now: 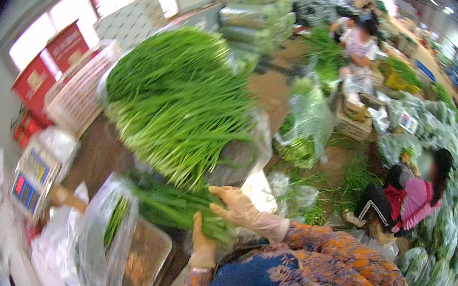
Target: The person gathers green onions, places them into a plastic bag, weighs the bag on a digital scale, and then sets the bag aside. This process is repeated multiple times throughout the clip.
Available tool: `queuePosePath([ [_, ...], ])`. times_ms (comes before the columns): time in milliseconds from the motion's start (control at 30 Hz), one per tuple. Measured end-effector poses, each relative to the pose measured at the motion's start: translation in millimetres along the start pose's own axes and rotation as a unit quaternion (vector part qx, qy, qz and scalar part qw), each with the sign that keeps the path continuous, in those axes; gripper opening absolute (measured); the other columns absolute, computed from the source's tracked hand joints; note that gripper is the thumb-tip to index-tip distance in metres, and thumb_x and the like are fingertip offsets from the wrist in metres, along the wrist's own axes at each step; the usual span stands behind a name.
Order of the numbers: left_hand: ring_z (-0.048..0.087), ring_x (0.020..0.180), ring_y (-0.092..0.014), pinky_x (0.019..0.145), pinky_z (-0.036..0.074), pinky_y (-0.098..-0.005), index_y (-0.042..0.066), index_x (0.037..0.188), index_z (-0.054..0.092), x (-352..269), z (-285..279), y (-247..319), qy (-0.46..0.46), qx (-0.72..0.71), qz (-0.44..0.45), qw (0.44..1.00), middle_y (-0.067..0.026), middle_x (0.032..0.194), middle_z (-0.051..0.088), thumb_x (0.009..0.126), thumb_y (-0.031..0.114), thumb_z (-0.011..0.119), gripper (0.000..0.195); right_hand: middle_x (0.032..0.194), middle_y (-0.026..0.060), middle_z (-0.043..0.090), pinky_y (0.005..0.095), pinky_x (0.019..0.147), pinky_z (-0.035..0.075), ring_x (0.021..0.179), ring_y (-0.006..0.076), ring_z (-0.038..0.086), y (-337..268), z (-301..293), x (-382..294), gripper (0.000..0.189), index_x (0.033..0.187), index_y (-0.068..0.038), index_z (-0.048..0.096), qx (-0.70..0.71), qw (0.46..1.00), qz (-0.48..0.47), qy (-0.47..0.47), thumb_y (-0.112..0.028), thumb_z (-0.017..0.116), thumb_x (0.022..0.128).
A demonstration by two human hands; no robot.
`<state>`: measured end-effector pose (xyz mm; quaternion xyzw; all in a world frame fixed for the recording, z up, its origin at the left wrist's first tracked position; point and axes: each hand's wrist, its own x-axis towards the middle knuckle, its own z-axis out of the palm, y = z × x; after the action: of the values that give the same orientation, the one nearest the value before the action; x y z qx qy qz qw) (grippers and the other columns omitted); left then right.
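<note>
A loose bunch of long green chives (168,207) lies between my two gloved hands, its leafy ends to the left and blurred. My left hand (203,242) grips it from the near side, thumb up. My right hand (245,214) presses its far side near the cut ends, fingers partly spread. Just beyond my hands rises a large heap of chives (179,93), its pale ends facing me. On the left, a clear plastic bag (100,255) with some chives inside stands over a scale's metal pan (146,258).
A digital scale display (36,179) stands at left, with a pink plastic crate (83,88) behind it. Filled bags (256,22) are stacked at the back. One person (410,201) sits at right beside bagged greens (428,138); another person (359,43) sits farther back.
</note>
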<state>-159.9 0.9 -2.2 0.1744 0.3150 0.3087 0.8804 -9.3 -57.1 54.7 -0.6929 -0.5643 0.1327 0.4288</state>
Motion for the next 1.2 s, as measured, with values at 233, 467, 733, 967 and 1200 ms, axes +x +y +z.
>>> queuePosePath([
  [233, 0.047, 0.115, -0.025, 0.097, 0.039, -0.0410, 0.013, 0.130, 0.042, 1.2, -16.0, -0.2, -0.009, 0.078, 0.071, 0.994, -0.0079, 0.128, 0.047, 0.090, 0.051, 0.044, 0.055, 0.106, 0.0319, 0.056, 0.0439, 0.087, 0.046, 0.102, 0.0438, 0.055, -3.1, 50.7, 8.3, 0.096, 0.125, 0.015, 0.035, 0.021, 0.968, 0.160, -0.193, -0.069, 0.043, 0.079],
  [467, 0.044, 0.119, -0.027, 0.099, 0.038, -0.0462, 0.015, 0.136, 0.034, -26.5, 25.3, -0.8, -0.072, 0.086, -0.037, 0.993, -0.0095, 0.132, 0.042, 0.086, 0.057, 0.048, 0.067, 0.103, 0.0328, 0.055, 0.0435, 0.082, 0.046, 0.098, 0.0416, 0.056, -25.0, -6.9, -11.9, 0.097, 0.133, 0.014, 0.024, -0.034, 0.981, 0.091, -0.165, -0.064, 0.046, 0.079],
  [733, 0.040, 0.122, -0.028, 0.101, 0.036, -0.0440, 0.017, 0.139, 0.027, -31.4, 47.3, -31.5, -0.115, 0.074, -0.113, 0.984, -0.0111, 0.135, 0.037, 0.094, 0.051, 0.031, 0.057, 0.105, 0.0343, 0.053, 0.0417, 0.085, 0.045, 0.098, 0.0428, 0.055, 6.3, -37.1, -42.1, 0.092, 0.133, 0.013, 0.022, 0.027, 0.993, 0.060, -0.095, -0.058, 0.049, 0.082],
  [967, 0.041, 0.121, -0.028, 0.101, 0.035, -0.0435, 0.015, 0.138, 0.029, -38.3, 67.4, -75.6, -0.086, 0.146, -0.113, 0.979, -0.0113, 0.135, 0.039, 0.094, 0.050, 0.032, 0.057, 0.105, 0.0362, 0.052, 0.0414, 0.086, 0.045, 0.100, 0.0442, 0.053, 33.5, -60.9, -72.3, 0.090, 0.134, 0.012, 0.020, 0.070, 0.980, 0.094, -0.161, -0.054, 0.052, 0.082],
  [1200, 0.042, 0.121, -0.028, 0.101, 0.035, -0.0430, 0.013, 0.137, 0.032, -41.6, 69.3, -90.3, -0.054, 0.163, -0.107, 0.979, -0.0116, 0.135, 0.040, 0.094, 0.049, 0.032, 0.057, 0.114, 0.0337, 0.049, 0.0412, 0.087, 0.044, 0.103, 0.0423, 0.052, 33.6, -104.8, -84.7, 0.094, 0.140, 0.005, 0.009, 0.116, 0.986, 0.027, -0.118, -0.046, 0.060, 0.079],
])
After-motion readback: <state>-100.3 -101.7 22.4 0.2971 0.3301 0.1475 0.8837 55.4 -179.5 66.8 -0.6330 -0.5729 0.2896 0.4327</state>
